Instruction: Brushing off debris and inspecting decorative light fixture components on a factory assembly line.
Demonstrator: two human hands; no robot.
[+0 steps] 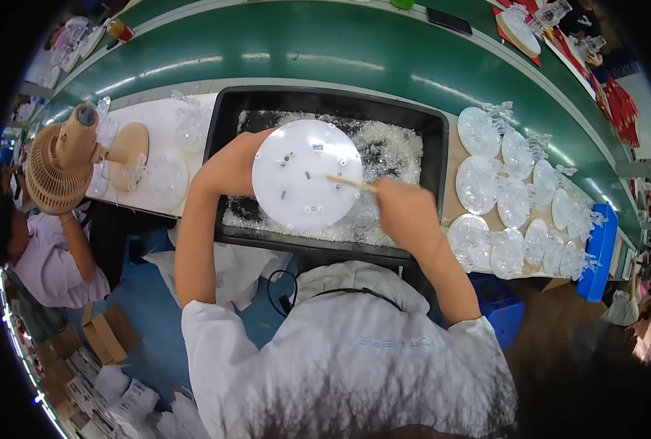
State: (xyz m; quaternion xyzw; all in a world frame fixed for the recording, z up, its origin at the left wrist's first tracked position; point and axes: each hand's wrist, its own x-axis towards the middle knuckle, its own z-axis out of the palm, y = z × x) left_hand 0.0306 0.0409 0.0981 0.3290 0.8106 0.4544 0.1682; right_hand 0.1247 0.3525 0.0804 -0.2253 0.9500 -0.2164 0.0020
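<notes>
A white round disc (296,197) with several small holes and slots is held above a black tray (325,244) of loose clear granules (395,150). My left hand (256,143) supports the disc from behind and its left edge; its fingers are hidden by the disc. My right hand (407,212) is closed around a thin wooden stick (349,182). The stick reaches left across the disc, with its far end over the face near the middle. Whether that end touches the disc I cannot tell.
Several clear round pieces with branching parts (512,197) stand in rows on the right, beside a blue bin (597,252). A beige fan (65,157) stands on the left, near a seated person (58,252). A green conveyor belt (340,58) runs behind the tray.
</notes>
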